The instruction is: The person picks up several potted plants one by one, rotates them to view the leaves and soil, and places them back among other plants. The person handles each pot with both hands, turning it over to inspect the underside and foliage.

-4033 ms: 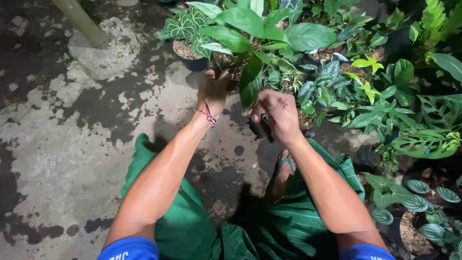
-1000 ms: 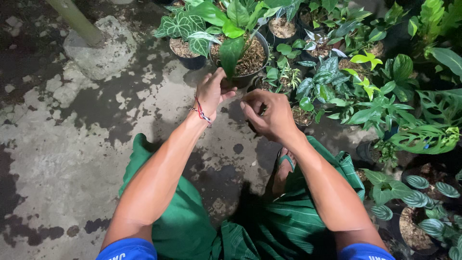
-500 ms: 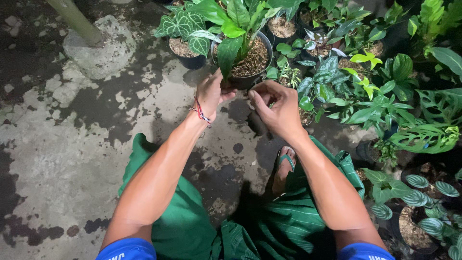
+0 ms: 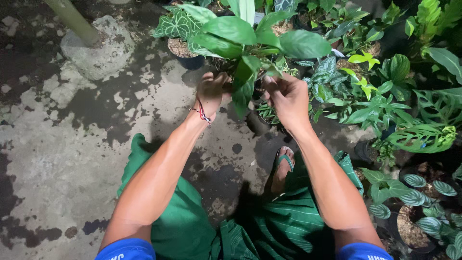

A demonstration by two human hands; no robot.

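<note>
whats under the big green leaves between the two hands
Under the broad-leaved plant the left hand and right hand reach in at either side. Its pot and soil are covered by the leaves and hands. A small spiky plant shows lower down.

We look down on a rough concrete floor, mottled pale grey with dark damp patches. At upper left a slanted pole stands in a lumpy concrete base. Along the top and right edges, potted foliage plants crowd together, some with veined or striped leaves. The light is harsh and close, and the far corners fall into darkness.
</note>
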